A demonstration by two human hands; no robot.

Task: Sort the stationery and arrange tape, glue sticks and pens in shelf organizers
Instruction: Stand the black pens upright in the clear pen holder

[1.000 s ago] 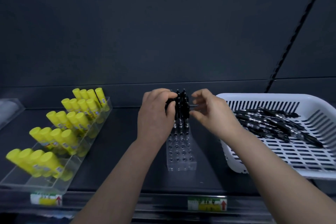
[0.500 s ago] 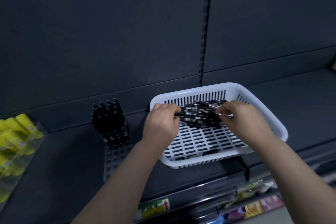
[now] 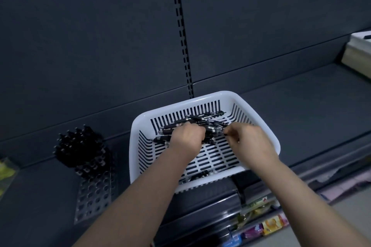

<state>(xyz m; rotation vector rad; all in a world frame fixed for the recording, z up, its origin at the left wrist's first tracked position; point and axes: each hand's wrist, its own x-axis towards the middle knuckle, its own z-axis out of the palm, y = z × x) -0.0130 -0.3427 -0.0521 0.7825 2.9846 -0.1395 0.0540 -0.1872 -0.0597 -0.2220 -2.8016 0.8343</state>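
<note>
As the left hand (image 3: 186, 138) clutches pens (image 3: 204, 119) and the right hand (image 3: 249, 140) pinches one, tips should align. Lift few.

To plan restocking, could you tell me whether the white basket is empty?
No, black pens lie piled in the white basket.

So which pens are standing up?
The pens in the holder, left of the basket. The basket pens lie flat in a pile.
</note>
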